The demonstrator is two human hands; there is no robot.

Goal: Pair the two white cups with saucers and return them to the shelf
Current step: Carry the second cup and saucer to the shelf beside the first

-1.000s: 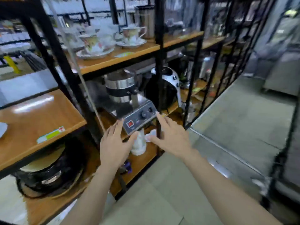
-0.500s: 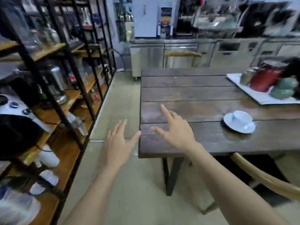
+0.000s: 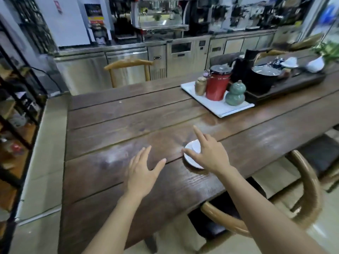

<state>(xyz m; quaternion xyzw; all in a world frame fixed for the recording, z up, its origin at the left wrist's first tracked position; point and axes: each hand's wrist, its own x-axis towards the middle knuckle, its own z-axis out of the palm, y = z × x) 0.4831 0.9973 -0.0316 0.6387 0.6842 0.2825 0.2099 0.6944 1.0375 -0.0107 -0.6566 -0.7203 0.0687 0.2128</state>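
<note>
A white saucer (image 3: 191, 155) lies on the dark wooden table (image 3: 119, 125) near its front edge. My right hand (image 3: 209, 154) hovers over it with fingers spread, hiding the cup that stood on it; whether the hand touches anything is unclear. To the left, my left hand (image 3: 145, 169) is held above the table with its fingers apart and nothing in it. The black metal shelf (image 3: 16, 116) with wooden boards runs along the left edge of the view.
A white tray (image 3: 218, 107) at the back right carries a red canister (image 3: 217, 83), a green gourd jar (image 3: 235, 93) and a small brown jar. A dark tea tray (image 3: 286, 87) with a pot stands beyond. Wooden chairs (image 3: 310, 182) sit at the right and far side.
The view swung from the shelf to the table and closed in on it. Both empty hands moved from the shelf to over the tabletop; the right hand now covers the cup on its saucer.
</note>
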